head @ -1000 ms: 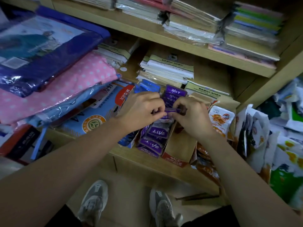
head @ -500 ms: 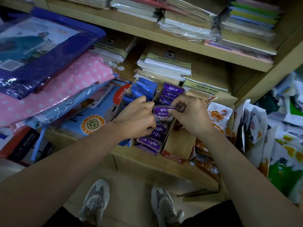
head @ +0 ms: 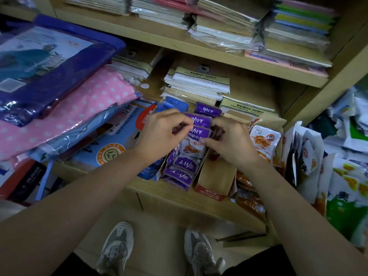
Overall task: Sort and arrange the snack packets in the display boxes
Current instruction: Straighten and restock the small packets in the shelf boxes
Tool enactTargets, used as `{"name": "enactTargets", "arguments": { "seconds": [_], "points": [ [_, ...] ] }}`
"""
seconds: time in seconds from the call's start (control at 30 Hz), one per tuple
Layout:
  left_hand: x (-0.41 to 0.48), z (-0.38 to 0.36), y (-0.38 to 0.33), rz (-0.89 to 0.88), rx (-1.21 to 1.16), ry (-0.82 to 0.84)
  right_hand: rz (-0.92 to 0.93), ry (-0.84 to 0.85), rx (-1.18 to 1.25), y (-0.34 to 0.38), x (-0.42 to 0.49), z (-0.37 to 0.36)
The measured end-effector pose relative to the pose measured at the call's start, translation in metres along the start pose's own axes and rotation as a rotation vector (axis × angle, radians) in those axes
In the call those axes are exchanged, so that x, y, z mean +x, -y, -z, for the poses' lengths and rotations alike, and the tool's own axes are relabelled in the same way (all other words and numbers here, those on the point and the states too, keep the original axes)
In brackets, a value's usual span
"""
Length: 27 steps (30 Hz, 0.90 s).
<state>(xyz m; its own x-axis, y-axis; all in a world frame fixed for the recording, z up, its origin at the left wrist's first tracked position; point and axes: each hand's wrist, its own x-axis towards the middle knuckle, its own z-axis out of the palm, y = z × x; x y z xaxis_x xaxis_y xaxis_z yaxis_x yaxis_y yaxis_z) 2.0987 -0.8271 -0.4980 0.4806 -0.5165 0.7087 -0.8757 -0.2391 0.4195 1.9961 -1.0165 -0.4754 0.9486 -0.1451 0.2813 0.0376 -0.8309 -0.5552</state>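
Note:
A cardboard display box (head: pixel 211 181) on the wooden shelf holds a row of purple snack packets (head: pixel 185 162). One purple-and-white packet (head: pixel 196 144) stands upright in the middle of the row. My left hand (head: pixel 159 136) pinches its top left edge, and my right hand (head: pixel 229 142) pinches its right side. Behind the hands more purple packets (head: pixel 207 111) stand in the box. Blue packets (head: pixel 173 104) fill a box just to the left. An orange-and-white packet (head: pixel 264 140) stands in the box to the right.
Bagged fabric goods, pink dotted (head: pixel 65 116) and blue (head: pixel 49 62), lie piled on the left. Paper pads (head: pixel 197 84) sit behind the boxes, notebooks (head: pixel 258 26) on the upper shelf. Hanging snack bags (head: pixel 328 166) crowd the right. My shoes (head: pixel 117 250) stand on the floor below.
Both hands have lifted the purple packet from lying flat in the row to standing upright, showing its white lower half. The view has shifted slightly.

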Motion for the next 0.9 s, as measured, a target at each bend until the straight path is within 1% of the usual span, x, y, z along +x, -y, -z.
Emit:
{"name": "enactTargets", "arguments": {
  "seconds": [0.07, 0.13, 0.2, 0.27, 0.33, 0.4, 0.6, 0.67, 0.8, 0.9],
  "points": [
    [-0.002, 0.003, -0.002, 0.020, -0.010, 0.022, -0.033, -0.038, -0.003, 0.002, 0.001, -0.002],
    [-0.003, 0.010, -0.001, -0.027, -0.017, 0.095, -0.064, -0.050, -0.007, 0.002, 0.001, -0.003],
    [-0.005, 0.018, 0.003, -0.151, 0.049, 0.234, -0.075, -0.072, -0.029, 0.003, 0.001, -0.003],
    [-0.007, 0.023, 0.008, -0.250, 0.170, 0.388, -0.088, -0.098, -0.057, 0.005, 0.001, -0.004],
    [-0.010, 0.024, 0.012, -0.269, 0.261, 0.533, -0.113, -0.101, -0.064, 0.007, 0.002, -0.004],
    [-0.010, 0.022, 0.010, -0.266, 0.326, 0.611, -0.127, -0.087, -0.064, 0.008, 0.003, -0.004],
    [-0.003, 0.015, -0.002, -0.190, 0.586, 0.719, -0.133, -0.056, -0.056, 0.010, 0.002, -0.007],
    [-0.004, 0.010, -0.005, -0.184, 0.633, 0.724, -0.123, -0.068, -0.061, 0.009, 0.002, -0.009],
    [-0.007, 0.006, -0.004, -0.200, 0.614, 0.701, -0.132, -0.064, -0.051, 0.007, -0.001, -0.010],
    [-0.013, 0.005, -0.001, -0.232, 0.540, 0.634, -0.125, -0.064, -0.060, 0.007, -0.004, -0.011]
  ]
}}
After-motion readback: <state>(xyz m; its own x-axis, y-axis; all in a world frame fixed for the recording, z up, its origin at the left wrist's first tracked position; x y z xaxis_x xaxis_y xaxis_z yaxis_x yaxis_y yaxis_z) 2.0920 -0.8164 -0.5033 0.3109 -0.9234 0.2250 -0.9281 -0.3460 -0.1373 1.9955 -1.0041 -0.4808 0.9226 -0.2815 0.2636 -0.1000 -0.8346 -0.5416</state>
